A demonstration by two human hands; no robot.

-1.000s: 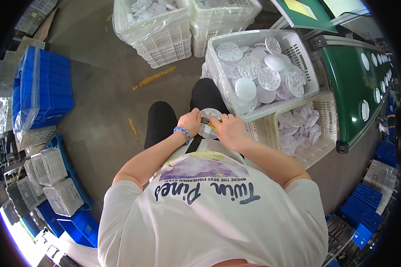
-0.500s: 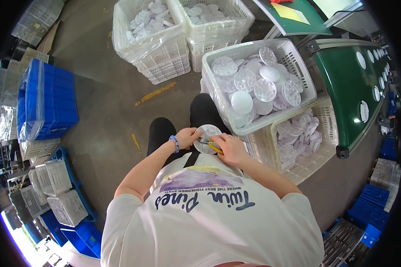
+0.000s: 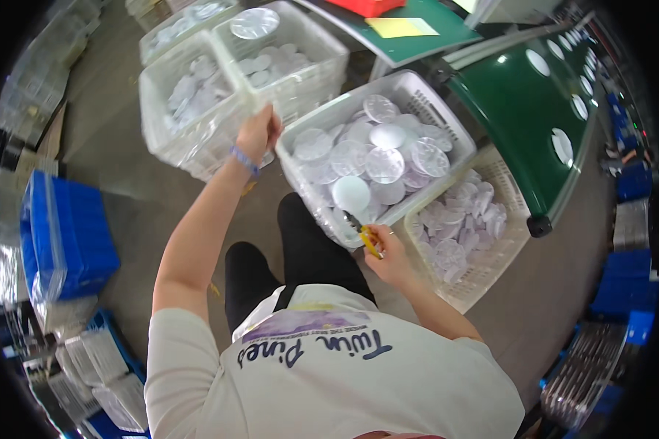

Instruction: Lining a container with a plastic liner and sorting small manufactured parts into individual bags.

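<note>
My left hand (image 3: pixel 258 132), a blue beaded bracelet at its wrist, is stretched forward beside the far white crates. Its fingers are loosely bent and apart, with nothing visible in them. Beyond it, a clear round plastic disc (image 3: pixel 255 23) shows over the far right crate (image 3: pixel 307 77); whether it is in the air or resting cannot be told. My right hand (image 3: pixel 388 252) is closed round yellow-handled cutting pliers (image 3: pixel 371 240). Their dark jaws point at the near corner of a large white crate (image 3: pixel 318 208), heaped with clear and frosted discs (image 3: pixel 386 165).
A lower crate (image 3: pixel 516 208) of small clear plastic pieces stands to the right. Past it runs a green conveyor belt (image 3: pixel 520 110) carrying white discs. A green table (image 3: pixel 417 47) holds a red bin (image 3: pixel 366 7) and yellow paper (image 3: pixel 403 28). Blue crates (image 3: pixel 73 234) stand at left.
My hands have parted. The disc they held has left them; my left hand has swung forward to the far crates. My right hand keeps the pliers, slightly further right. The view has shifted.
</note>
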